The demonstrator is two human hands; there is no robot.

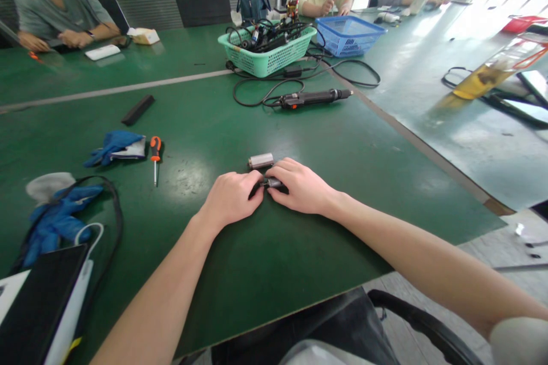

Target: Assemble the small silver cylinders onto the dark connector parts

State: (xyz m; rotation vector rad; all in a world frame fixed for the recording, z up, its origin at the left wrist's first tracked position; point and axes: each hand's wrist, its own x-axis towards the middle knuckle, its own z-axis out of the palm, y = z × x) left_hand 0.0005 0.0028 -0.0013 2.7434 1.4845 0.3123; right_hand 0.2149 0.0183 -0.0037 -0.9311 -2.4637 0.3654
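Note:
On the green table (240, 256) both my hands meet around a small dark metal cylindrical part (273, 182). My left hand (234, 197) is closed at its left end, where a thin dark piece shows between the fingertips. From the other side, my right hand (302, 187) pinches the part's thicker body between thumb and fingers. Just beyond my fingertips lies a short silver metal cylinder (261, 161), apart from both hands. Much of what I hold is covered by my fingers, so its exact kind is unclear.
To the left lie an orange-and-black screwdriver (155, 158), blue gloves (115, 147) and a black phone-like slab (43, 308). Ahead are a corded electric screwdriver (314, 99), a green basket (268, 61) of tools and a blue basket (351, 37). Several people sit across the table.

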